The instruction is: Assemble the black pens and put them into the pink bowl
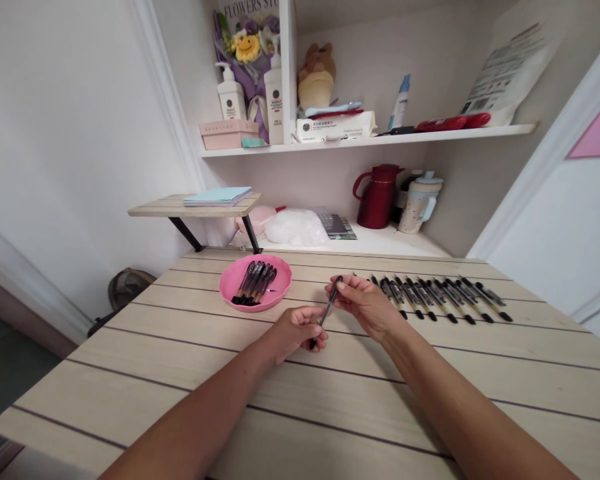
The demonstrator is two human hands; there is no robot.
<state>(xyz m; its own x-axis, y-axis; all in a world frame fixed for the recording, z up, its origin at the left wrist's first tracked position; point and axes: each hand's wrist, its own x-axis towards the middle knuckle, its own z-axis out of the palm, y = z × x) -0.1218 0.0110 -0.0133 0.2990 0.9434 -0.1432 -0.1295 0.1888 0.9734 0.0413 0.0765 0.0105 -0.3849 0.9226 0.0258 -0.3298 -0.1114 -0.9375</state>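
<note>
A black pen (pixel 326 312) is held between both hands above the wooden table (pixel 190 373). My left hand (pixel 296 331) is closed round its lower end. My right hand (pixel 363 304) pinches its upper end with thumb and forefinger. To the left sits a pink plate (pixel 234 295) holding several black pens (pixel 255 283). To the right of my right hand, several more black pens lie side by side in a row (pixel 443 297) on the table.
A small raised shelf (pixel 180 209) with a blue notebook stands at the back left. Behind the table are a red jug (pixel 377 197), a lidded cup (pixel 420 202) and a clear bag. A wall shelf above carries bottles, boxes and a plush toy.
</note>
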